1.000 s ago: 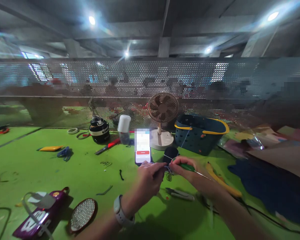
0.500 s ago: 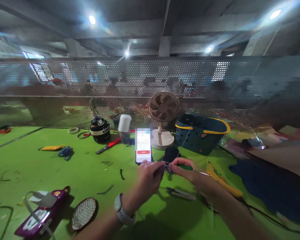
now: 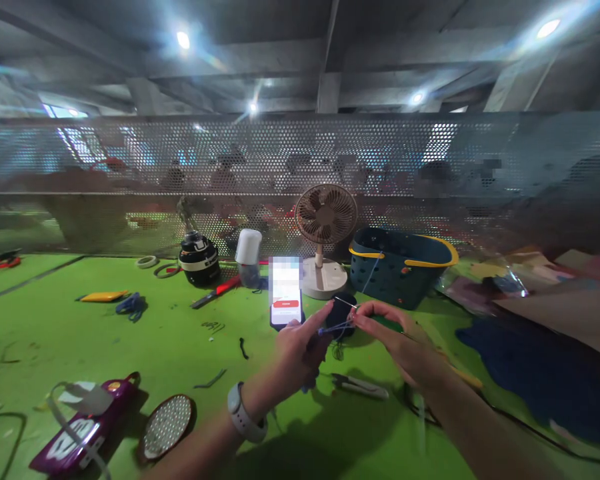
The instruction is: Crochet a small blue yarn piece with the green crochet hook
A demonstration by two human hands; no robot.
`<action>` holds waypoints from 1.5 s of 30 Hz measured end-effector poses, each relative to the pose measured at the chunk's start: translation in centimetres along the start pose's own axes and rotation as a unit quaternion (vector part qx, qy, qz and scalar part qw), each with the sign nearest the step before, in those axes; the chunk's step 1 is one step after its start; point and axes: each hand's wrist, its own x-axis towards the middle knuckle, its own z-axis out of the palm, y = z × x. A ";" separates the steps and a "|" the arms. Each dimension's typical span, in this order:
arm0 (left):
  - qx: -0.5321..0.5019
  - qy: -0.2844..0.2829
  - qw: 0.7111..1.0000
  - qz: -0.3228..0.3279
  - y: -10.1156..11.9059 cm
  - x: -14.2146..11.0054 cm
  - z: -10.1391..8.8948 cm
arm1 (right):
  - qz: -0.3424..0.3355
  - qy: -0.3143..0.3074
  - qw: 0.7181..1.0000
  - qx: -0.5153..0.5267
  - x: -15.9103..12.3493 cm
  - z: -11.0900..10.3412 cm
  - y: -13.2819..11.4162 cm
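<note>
My right hand (image 3: 403, 340) is closed around a thin metal crochet hook (image 3: 347, 304), whose tip points left, over a dark round object (image 3: 341, 315). Purple-blue yarn (image 3: 336, 328) stretches in strands between the hook side and my left hand (image 3: 300, 357). That left hand is curled on the yarn, its index finger extended toward the hook; any worked piece inside the fingers is mostly hidden. Just behind it stands a lit phone (image 3: 285, 312). Below and between the hands lie grey thread snips (image 3: 361, 387) on the green table (image 3: 180, 347).
A fan (image 3: 325, 277) and a dark basket with yellow handles (image 3: 400, 277) stand behind my hands. To the left are a black jar (image 3: 199, 260), a yellow cutter (image 3: 101, 297), a round mirror-like item (image 3: 169, 427) and a purple pouch (image 3: 90, 427). Dark blue cloth (image 3: 530, 373) lies right.
My right hand has drawn up and slightly right with the hook, away from my left hand. Yarn strands now stretch between them, and my left index finger has straightened.
</note>
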 end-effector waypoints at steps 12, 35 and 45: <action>-0.369 -0.155 0.912 -0.093 -0.2 -0.1 -0.4 | 0.029 -0.056 0.984 0.167 -0.1 0.4 -0.1; -0.320 -0.151 0.933 -0.058 0.4 -0.3 -0.7 | 0.023 -0.040 0.983 0.177 -0.4 1.2 0.2; -0.151 -0.169 0.973 0.033 0.3 -0.3 -0.4 | 0.028 -0.021 0.996 0.088 -1.2 1.9 -0.5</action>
